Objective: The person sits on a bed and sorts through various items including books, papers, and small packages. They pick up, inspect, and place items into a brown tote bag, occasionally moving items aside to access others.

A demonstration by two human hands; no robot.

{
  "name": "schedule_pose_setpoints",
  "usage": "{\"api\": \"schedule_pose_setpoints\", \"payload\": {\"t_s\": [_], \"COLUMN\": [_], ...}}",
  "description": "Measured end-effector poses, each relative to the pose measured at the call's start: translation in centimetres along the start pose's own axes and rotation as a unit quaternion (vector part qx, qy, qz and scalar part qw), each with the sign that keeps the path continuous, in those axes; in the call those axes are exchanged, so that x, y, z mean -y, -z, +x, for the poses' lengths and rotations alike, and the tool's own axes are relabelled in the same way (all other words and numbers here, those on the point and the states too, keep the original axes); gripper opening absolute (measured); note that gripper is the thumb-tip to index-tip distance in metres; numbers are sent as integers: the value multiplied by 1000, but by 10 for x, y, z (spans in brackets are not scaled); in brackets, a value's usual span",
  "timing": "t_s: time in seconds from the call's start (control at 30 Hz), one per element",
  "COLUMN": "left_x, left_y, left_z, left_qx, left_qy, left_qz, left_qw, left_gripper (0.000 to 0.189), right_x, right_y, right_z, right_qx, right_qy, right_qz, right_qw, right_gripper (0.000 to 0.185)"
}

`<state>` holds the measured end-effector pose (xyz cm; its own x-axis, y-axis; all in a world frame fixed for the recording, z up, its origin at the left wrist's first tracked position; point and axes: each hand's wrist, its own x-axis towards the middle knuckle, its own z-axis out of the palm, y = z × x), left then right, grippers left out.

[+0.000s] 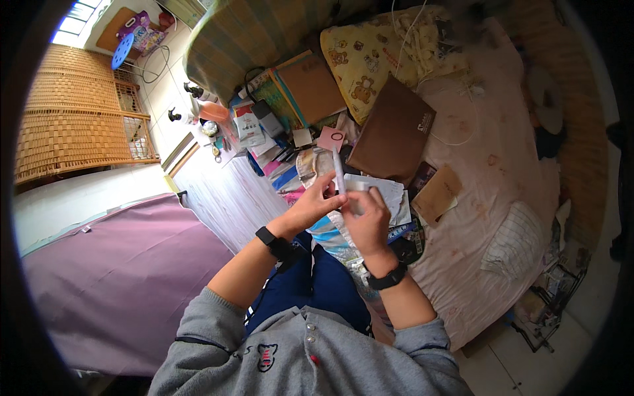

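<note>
My left hand (319, 200) pinches a slim, whitish, stick-like object (339, 171), perhaps a pen or a narrow wrapped strip. It points up and away from me. My right hand (367, 215) is curled at the lower end of this object, its fingertips close to my left thumb. Slight blur hides whether the right fingers grip it. Beyond the object's tip lies a pink card (331, 138) with a dark ring on it. White paper sheets (384, 195) bearing handwriting lie just behind my right hand.
A brown folder (394, 131), a brown envelope (437, 195), a kraft-covered notebook (312, 86) and a white packet (249, 124) crowd the bed (480, 198). A bear-print yellow cushion (366, 64) lies behind. Pump bottles (183, 117) stand at the left, above a purple-covered surface (133, 277).
</note>
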<state>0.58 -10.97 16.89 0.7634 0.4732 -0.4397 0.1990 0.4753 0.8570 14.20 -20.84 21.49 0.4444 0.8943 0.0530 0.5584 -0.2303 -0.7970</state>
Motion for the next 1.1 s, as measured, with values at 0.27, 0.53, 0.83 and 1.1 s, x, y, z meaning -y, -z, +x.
{"api": "schedule_pose_setpoints", "payload": {"t_s": [0.27,0.53,0.83,1.1], "left_x": [-58,-101,-126,-134], "left_y": [-17,-19,-39,-58], "left_z": [-41,-50,-67,-77], "left_qx": [82,17,27,23], "left_qy": [32,6,1,80], "left_qz": [-259,-423,-411,-435], "left_qw": [962,906,911,897], "left_gripper": [93,90,87,88], "right_x": [51,73,106,98], "right_y": [52,115,128,141], "right_z": [-26,-26,-20,-18], "right_qx": [-58,-1,7,8], "right_qy": [-10,58,183,33], "right_qz": [128,91,97,242], "right_qw": [990,994,978,970], "right_gripper": [20,26,21,9]}}
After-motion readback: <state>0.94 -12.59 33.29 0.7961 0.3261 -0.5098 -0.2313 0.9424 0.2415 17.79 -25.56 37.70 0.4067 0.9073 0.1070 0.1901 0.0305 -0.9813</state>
